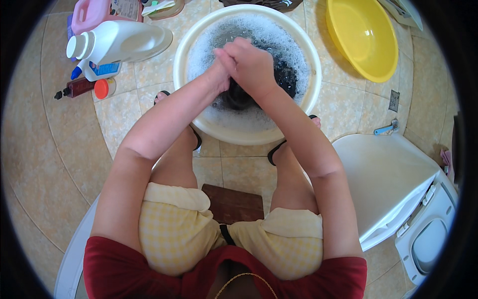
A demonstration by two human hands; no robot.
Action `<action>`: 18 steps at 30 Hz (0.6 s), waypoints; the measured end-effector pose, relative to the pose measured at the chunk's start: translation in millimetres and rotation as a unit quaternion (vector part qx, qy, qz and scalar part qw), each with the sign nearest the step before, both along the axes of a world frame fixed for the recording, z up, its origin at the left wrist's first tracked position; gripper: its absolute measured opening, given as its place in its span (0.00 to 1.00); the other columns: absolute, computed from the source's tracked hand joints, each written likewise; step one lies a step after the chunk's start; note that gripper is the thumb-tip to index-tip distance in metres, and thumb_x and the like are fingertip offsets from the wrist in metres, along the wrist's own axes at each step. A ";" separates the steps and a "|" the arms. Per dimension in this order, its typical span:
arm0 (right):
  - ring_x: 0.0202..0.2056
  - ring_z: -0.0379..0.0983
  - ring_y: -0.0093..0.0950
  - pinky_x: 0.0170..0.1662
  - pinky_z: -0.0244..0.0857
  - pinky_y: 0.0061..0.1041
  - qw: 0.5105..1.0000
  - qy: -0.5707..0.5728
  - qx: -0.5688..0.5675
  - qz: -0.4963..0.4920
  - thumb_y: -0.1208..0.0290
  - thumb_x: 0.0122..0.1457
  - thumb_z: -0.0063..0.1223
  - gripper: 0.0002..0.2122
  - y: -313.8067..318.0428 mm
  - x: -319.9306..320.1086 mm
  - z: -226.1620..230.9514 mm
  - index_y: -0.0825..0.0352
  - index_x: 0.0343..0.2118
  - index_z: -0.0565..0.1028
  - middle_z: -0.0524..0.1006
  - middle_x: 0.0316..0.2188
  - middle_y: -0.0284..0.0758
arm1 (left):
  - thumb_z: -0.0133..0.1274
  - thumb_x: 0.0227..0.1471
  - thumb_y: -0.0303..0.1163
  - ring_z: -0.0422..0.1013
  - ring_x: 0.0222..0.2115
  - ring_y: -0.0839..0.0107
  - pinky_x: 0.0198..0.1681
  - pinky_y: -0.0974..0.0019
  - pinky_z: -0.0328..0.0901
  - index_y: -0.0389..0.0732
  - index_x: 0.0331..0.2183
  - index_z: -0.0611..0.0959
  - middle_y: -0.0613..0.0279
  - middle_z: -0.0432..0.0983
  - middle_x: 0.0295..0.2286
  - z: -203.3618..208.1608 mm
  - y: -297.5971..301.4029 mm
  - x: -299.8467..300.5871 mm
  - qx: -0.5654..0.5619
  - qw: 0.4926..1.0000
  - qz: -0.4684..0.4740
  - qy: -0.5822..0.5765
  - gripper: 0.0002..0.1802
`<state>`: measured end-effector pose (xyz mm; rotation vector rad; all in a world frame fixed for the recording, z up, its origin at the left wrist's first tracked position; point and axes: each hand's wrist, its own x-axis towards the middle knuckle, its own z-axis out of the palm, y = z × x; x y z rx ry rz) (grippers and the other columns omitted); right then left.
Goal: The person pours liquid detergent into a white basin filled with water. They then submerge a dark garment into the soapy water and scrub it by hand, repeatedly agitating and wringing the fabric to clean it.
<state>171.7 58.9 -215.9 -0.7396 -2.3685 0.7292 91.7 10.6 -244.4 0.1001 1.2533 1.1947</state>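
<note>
Dark cloth (286, 75) sits in the sudsy tub (316, 74), far middle; left hand (221, 74) and right hand (250, 65) press together over it, can't tell if they're pinching anything. Rough dunking could slop suds (198, 57) out.

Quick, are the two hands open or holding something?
Left hand: partly hidden by the right; cannot tell.
Right hand: curled against the left; cannot tell if it holds anything.

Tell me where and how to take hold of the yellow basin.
I'd take the yellow basin by its near rim, right hand coming from the person's side and pinching over the edge: the basin sits mouth up, and that edge looks exposed.
</note>
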 end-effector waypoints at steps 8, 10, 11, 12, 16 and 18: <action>0.29 0.75 0.40 0.33 0.67 0.32 0.961 -0.074 -0.238 -0.120 0.58 0.56 0.50 0.12 48.8 77.2 0.7 0.62 0.33 0.75 0.78 0.26 0.39 | 0.42 0.58 0.43 0.68 0.37 0.75 0.45 0.71 0.60 0.39 0.39 0.77 0.65 0.74 0.33 17.8 2.5 -41.8 0.070 0.977 -0.034 0.198 0.19; 0.30 0.75 0.38 0.34 0.67 0.31 0.942 -0.167 -0.279 -0.087 0.59 0.56 0.51 0.12 48.3 98.2 1.8 0.61 0.37 0.75 0.78 0.26 0.40 | 0.41 0.58 0.42 0.68 0.37 0.77 0.44 0.71 0.61 0.43 0.38 0.78 0.66 0.74 0.33 36.5 -1.0 -50.6 0.027 0.984 -0.034 0.173 0.16; 0.32 0.75 0.38 0.36 0.67 0.31 0.936 -0.196 -0.282 -0.073 0.60 0.55 0.52 0.13 46.1 100.6 6.8 0.62 0.39 0.74 0.78 0.28 0.41 | 0.42 0.58 0.38 0.68 0.37 0.78 0.43 0.71 0.61 0.44 0.38 0.78 0.67 0.74 0.32 35.4 -1.9 -51.1 0.047 0.979 -0.038 0.193 0.13; 0.33 0.75 0.38 0.37 0.67 0.30 0.930 -0.225 -0.284 -0.059 0.60 0.54 0.53 0.15 46.2 102.2 14.3 0.63 0.41 0.74 0.78 0.29 0.42 | 0.43 0.58 0.37 0.68 0.37 0.78 0.43 0.71 0.62 0.43 0.39 0.78 0.67 0.74 0.32 33.8 -2.6 -50.1 0.082 0.970 -0.054 0.223 0.12; 0.35 0.74 0.41 0.41 0.66 0.30 0.992 -0.033 -0.120 0.007 0.63 0.52 0.56 0.18 46.4 88.6 16.2 0.67 0.43 0.73 0.77 0.33 0.45 | 0.47 0.55 0.31 0.68 0.37 0.76 0.44 0.72 0.61 0.40 0.41 0.76 0.67 0.73 0.34 30.3 6.9 -34.9 0.190 0.916 -0.126 0.329 0.11; 0.36 0.73 0.41 0.42 0.66 0.31 0.989 -0.016 -0.146 0.024 0.64 0.52 0.57 0.18 40.9 77.8 17.9 0.69 0.43 0.72 0.76 0.34 0.45 | 0.47 0.56 0.31 0.67 0.40 0.78 0.47 0.73 0.60 0.40 0.43 0.76 0.66 0.72 0.37 43.3 9.6 -26.4 0.200 0.888 -0.171 0.376 0.12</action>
